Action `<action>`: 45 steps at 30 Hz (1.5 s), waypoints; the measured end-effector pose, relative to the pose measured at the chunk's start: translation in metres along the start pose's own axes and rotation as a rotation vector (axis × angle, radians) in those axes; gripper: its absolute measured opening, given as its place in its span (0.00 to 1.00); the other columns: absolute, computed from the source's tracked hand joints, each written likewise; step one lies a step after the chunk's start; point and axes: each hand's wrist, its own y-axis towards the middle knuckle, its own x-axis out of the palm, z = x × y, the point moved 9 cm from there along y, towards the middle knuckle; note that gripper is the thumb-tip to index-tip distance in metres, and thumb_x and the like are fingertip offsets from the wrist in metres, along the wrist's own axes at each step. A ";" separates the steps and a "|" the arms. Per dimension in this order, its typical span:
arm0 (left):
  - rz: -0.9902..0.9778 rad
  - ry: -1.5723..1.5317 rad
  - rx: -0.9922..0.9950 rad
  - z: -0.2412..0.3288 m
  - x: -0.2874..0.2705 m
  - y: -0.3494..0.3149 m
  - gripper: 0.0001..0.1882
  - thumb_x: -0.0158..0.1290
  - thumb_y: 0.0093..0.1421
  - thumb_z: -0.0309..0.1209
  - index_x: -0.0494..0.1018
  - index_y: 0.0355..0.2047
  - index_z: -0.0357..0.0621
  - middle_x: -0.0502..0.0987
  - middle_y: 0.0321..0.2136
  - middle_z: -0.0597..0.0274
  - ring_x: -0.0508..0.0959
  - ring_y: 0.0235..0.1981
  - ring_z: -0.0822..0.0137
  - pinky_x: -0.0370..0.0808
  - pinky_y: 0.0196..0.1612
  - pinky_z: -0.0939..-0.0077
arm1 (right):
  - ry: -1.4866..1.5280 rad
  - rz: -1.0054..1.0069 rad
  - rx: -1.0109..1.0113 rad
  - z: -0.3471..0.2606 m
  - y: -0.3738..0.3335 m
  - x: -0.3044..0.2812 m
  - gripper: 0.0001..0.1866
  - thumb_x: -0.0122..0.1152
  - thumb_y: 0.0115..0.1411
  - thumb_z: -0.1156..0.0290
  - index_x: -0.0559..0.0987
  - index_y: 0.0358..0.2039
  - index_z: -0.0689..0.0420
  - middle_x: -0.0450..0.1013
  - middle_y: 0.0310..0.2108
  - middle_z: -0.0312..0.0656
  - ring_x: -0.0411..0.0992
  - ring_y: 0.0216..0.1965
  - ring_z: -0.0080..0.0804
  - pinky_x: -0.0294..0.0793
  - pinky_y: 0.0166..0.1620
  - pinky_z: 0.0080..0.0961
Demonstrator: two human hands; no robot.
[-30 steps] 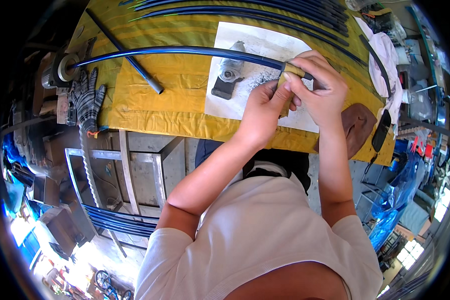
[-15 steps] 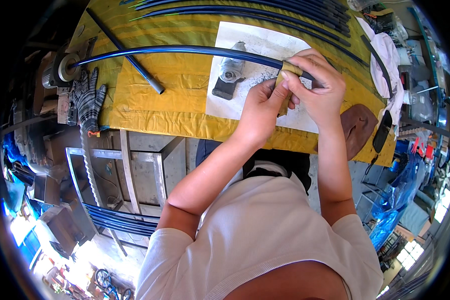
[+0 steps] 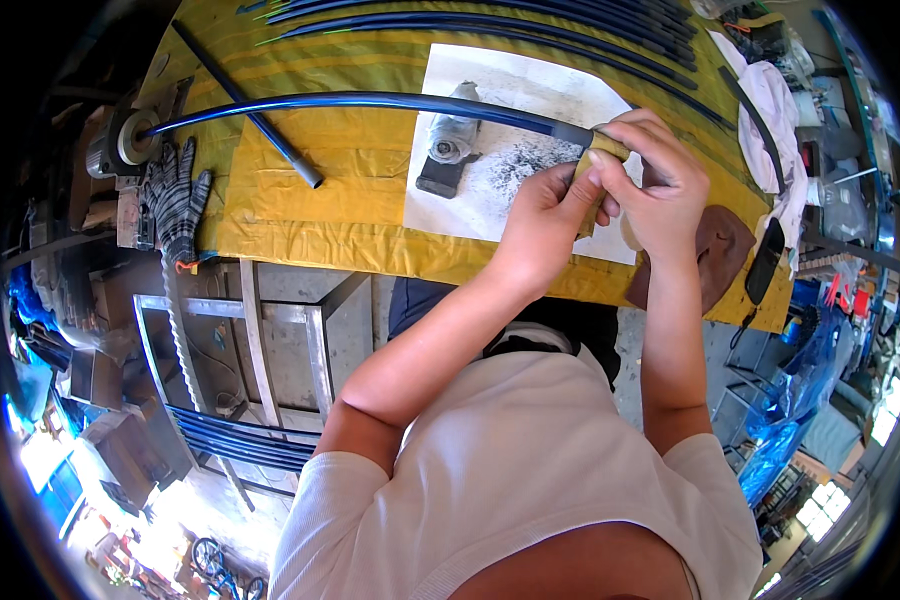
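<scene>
Yellow-covered counter (image 3: 300, 200), white sheet (image 3: 510, 100) at centre. Long blue rod (image 3: 370, 100) arcs left to right above it. Left hand (image 3: 545, 215) and right hand (image 3: 660, 185) both pinch tan sandpaper (image 3: 598, 165) wrapped round rod's right end

Two hands, the left hand (image 3: 542, 222) and the right hand (image 3: 656, 186), are at one long blue rod (image 3: 370, 102). One short dark rod (image 3: 250, 110), one knit glove (image 3: 174, 200), one white sheet (image 3: 515, 140) and one grey tool (image 3: 450, 140) lie on one yellow table (image 3: 300, 200).
</scene>
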 end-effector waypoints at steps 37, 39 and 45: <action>0.066 0.018 -0.013 0.017 -0.025 -0.006 0.14 0.43 0.64 0.38 0.70 0.31 0.40 0.72 0.25 0.66 0.69 0.27 0.77 0.65 0.31 0.84 | 0.029 -0.023 -0.067 -0.008 0.011 0.029 0.13 0.65 0.39 0.84 0.79 0.30 0.65 0.73 0.26 0.40 0.70 0.27 0.25 0.69 0.29 0.17; 0.069 0.013 -0.002 0.017 -0.025 -0.006 0.14 0.43 0.64 0.38 0.70 0.31 0.40 0.72 0.25 0.66 0.69 0.27 0.78 0.64 0.31 0.84 | 0.030 -0.021 -0.062 -0.008 0.011 0.029 0.13 0.65 0.39 0.84 0.79 0.30 0.65 0.73 0.26 0.40 0.70 0.27 0.25 0.69 0.29 0.17; 0.093 -0.016 0.025 0.017 -0.023 -0.006 0.14 0.43 0.65 0.38 0.71 0.30 0.40 0.72 0.23 0.68 0.67 0.24 0.80 0.62 0.27 0.86 | 0.027 -0.020 -0.067 -0.008 0.010 0.028 0.13 0.65 0.39 0.84 0.79 0.30 0.65 0.73 0.26 0.40 0.70 0.27 0.26 0.69 0.30 0.17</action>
